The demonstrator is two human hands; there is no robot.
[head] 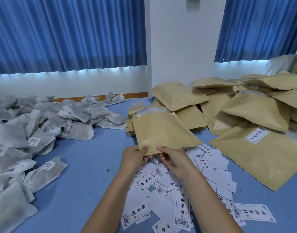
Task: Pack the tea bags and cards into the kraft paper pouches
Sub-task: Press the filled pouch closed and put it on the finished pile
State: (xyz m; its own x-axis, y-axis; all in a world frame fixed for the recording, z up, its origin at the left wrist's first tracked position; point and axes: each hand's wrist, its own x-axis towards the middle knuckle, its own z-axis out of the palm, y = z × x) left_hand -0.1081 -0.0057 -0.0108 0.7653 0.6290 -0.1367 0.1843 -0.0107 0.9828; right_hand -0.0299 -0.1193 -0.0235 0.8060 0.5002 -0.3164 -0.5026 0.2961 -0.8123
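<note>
1. While the left hand (136, 157) and right hand (173, 158) meet over the middle of the blue desk (87, 165), their fingers (145, 147) pinch the near edge of one kraft pouch (162, 132), with thumbs on top and the other fingers curled beneath.
2. That pouch is tilted, and its far end points toward twelve o'clock and reaches over a low stack of flat pouches (129, 127).
3. Grey tea bags (43, 118) lie heaped from seven to ten o'clock of the hands, some carrying small barcode labels.
4. White printed cards (183, 204) lie scattered and overlapping under both forearms, from four to six o'clock.
5. More pouches are piled loosely in a heap (245, 106) at one to two o'clock.
6. One large labelled pouch (255, 162) lies flat at three o'clock, just beside the cards.
7. Blue curtains (68, 31) hang behind the desk from ten to two o'clock, with a white wall between them.
</note>
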